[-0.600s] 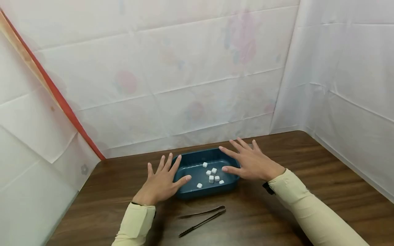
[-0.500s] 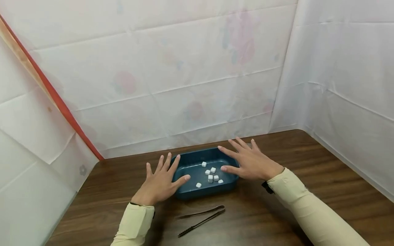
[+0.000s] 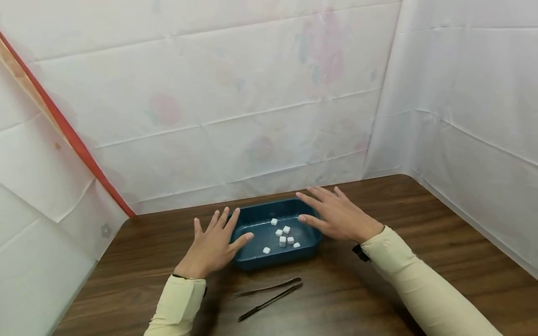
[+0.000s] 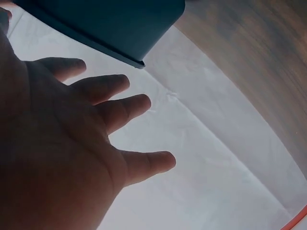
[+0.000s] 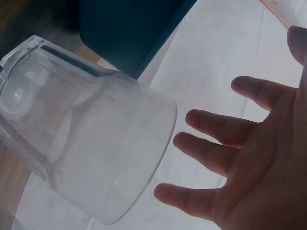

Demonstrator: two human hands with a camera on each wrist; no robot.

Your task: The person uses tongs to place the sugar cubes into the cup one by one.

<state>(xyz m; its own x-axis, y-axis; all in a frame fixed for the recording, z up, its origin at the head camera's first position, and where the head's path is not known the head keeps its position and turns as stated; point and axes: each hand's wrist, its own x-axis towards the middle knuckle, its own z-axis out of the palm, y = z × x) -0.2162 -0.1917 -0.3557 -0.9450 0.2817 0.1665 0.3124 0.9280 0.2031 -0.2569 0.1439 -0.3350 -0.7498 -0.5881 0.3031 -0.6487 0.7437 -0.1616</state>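
A dark blue rectangular tray [image 3: 277,259] holds several small white cubes [image 3: 282,241]. My left hand [image 3: 210,247] hovers at the tray's left end, fingers spread and palm down, holding nothing. Over the right end is my right hand [image 3: 340,214], its fingers stretched out and its thumb overlapping the tray in the head view. A clear drinking glass [image 5: 110,139] stands close to the right fingertips in the right wrist view; in the head view that hand mostly hides it. Metal tongs [image 3: 270,302] lie spread apart on the table in front of the tray.
The brown wood-grain table [image 3: 126,275] runs back to a white patterned sheet [image 3: 210,102] hung as a wall. More white sheeting [image 3: 479,102] borders the right side. A red strip [image 3: 80,144] slants down at the left corner.
The head view has turned slightly, so the scene drifts left and a little up. My right hand has risen slightly against the tray. Tray, cubes and tongs stay in place.
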